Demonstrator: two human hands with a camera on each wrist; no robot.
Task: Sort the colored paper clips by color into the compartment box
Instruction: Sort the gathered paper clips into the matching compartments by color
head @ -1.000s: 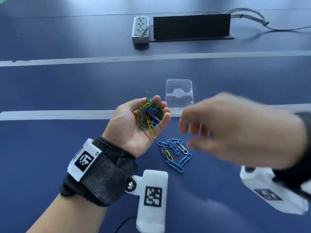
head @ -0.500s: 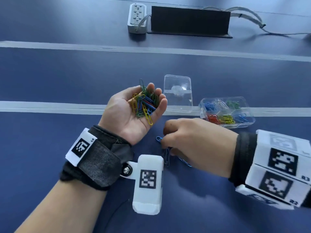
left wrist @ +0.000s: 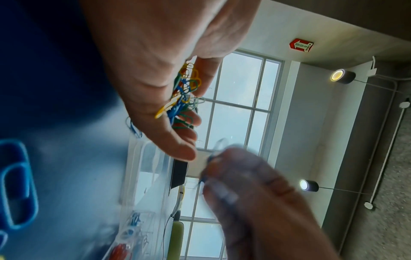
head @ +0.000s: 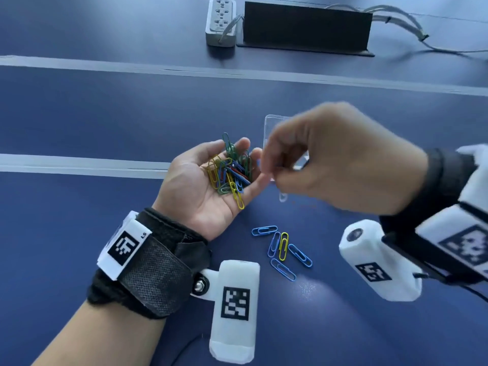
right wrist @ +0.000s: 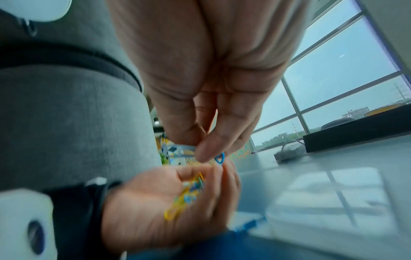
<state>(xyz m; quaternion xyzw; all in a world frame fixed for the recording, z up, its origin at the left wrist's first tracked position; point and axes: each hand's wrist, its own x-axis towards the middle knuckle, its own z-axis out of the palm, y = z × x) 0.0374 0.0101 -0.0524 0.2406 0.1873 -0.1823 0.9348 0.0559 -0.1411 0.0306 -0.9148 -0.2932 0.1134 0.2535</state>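
Note:
My left hand point(head: 203, 191) lies palm up above the table and cups a mixed pile of paper clips point(head: 229, 170), green, yellow, blue and red. My right hand point(head: 269, 170) hovers at the left hand's fingertips, blurred, and pinches a blue paper clip point(right wrist: 220, 158) between thumb and finger. Several loose blue clips and one yellow clip point(head: 280, 249) lie on the table below both hands. The clear compartment box point(left wrist: 131, 232) shows blue and red clips in the left wrist view. In the head view my right hand hides it.
A clear lid point(head: 272, 122) lies on the blue table point(head: 105, 114) behind my right hand. At the far edge stand a power strip point(head: 220, 21) and a black panel point(head: 306, 26) with cables. White seams cross the table.
My right hand rose from the loose clips on the table to the left hand's fingertips with a blue clip in its pinch. It now covers the compartment box. The left hand stayed put.

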